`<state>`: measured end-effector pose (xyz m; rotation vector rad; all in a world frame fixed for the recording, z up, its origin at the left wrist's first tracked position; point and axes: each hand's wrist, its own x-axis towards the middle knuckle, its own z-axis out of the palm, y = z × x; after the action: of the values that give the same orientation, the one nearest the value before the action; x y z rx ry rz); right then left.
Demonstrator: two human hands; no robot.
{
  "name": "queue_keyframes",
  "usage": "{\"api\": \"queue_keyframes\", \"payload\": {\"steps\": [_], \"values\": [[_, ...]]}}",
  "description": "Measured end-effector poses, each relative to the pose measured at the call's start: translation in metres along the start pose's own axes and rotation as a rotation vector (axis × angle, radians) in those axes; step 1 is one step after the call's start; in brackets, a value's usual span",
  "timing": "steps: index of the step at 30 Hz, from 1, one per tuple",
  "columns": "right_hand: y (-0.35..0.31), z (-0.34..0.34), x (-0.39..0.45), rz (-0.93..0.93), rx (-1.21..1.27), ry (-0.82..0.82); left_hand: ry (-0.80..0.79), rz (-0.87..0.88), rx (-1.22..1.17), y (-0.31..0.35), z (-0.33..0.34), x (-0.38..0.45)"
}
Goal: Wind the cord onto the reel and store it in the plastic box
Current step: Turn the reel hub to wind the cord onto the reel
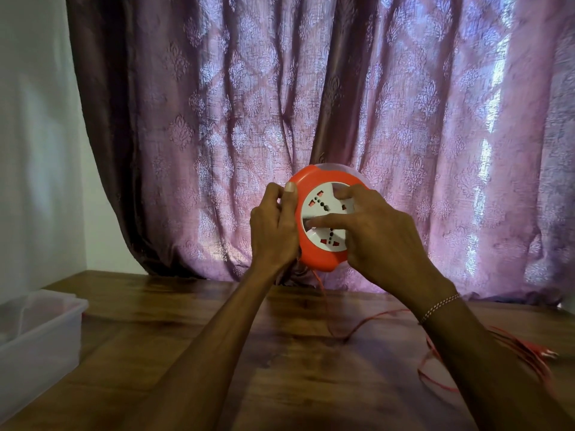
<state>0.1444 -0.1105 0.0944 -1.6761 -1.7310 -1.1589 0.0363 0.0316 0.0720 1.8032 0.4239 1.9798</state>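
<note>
Above table (193, 331), before curtain (311, 88): reel (314, 253) held up in the air, sockets facing the camera. Left hand (273, 225) curled round its rim; right hand (382, 237) spread on its white face, fingers straight. Box (46, 334) far left; cord (435, 368) trailing down, heaped loose at right.

- A room in a home, by the look of it.
- A mauve patterned curtain (311, 104) hangs full length behind a wooden table (249, 353).
- A plain white wall (34, 135) meets the curtain on the left.
</note>
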Motion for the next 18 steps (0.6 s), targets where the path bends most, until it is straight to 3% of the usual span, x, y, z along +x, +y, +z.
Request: {"api": "queue_keyframes", "payload": {"steps": [4,9,12,18], "values": [[0.0,0.004,-0.002,0.038,-0.049,0.055,0.0,-0.016,-0.012,0.002,0.001,-0.001],[-0.002,0.009,0.002,0.226,0.067,0.181,-0.007,-0.025,0.008,0.003,0.002,-0.003],[-0.002,0.007,0.003,0.231,0.135,0.202,-0.011,-0.046,-0.013,0.004,0.003,-0.003],[-0.003,-0.003,0.001,0.208,-0.007,0.217,-0.009,-0.044,0.003,0.002,0.002,-0.002]]}}
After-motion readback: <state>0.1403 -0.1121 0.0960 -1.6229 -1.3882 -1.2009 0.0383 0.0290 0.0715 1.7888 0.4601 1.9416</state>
